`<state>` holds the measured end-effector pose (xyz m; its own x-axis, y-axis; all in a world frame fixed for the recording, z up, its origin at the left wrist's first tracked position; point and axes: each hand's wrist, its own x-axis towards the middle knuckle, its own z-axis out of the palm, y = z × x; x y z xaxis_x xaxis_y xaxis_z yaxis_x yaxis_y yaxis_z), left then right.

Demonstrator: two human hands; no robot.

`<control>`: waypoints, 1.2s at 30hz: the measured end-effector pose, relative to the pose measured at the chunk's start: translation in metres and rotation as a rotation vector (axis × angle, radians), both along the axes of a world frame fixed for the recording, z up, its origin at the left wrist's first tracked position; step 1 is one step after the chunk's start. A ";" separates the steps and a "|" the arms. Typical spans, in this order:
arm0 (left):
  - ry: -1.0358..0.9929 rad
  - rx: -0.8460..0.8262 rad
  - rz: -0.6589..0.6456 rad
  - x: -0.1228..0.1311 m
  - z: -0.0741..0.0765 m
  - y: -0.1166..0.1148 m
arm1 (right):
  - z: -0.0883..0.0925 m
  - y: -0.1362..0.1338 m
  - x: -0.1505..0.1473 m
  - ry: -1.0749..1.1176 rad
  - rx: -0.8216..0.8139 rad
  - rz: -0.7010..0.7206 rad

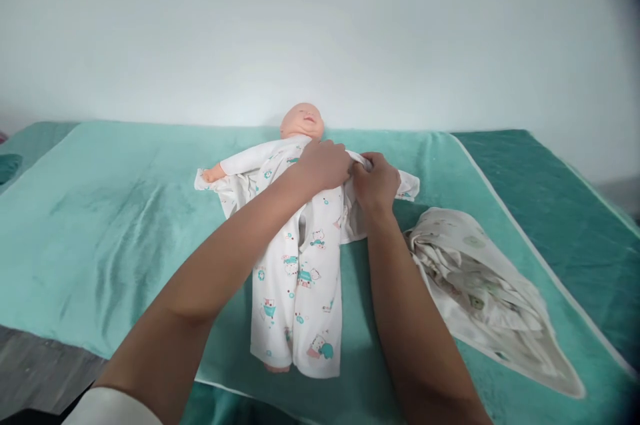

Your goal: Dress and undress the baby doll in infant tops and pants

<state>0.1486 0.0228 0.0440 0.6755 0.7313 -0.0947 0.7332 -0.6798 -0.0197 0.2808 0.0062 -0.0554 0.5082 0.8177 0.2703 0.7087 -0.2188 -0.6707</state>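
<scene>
A baby doll [303, 119] lies on its back, head toward the wall, in white printed trousers [320, 291] and a plain white sleeve. Under its upper body is spread a white printed baby top [233, 193]; one sleeve end reaches out on each side. The doll's hand on the left side is bare. My left hand [327, 165] is closed at the doll's shoulder on the right side, over white cloth. Beside it, my right hand [377, 181] pinches the white sleeve cloth there. The doll's hand on that side is hidden.
A crumpled white printed cloth [475, 285] lies right of my right forearm. Light green velvety cover [125, 231] spreads under everything, with a darker green surface [545, 211] to the right. A pale wall [320, 31] rises behind; grey floor [40, 365] shows at lower left.
</scene>
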 end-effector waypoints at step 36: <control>0.114 0.132 0.223 -0.028 0.048 0.016 | 0.004 -0.002 0.032 0.225 0.016 0.009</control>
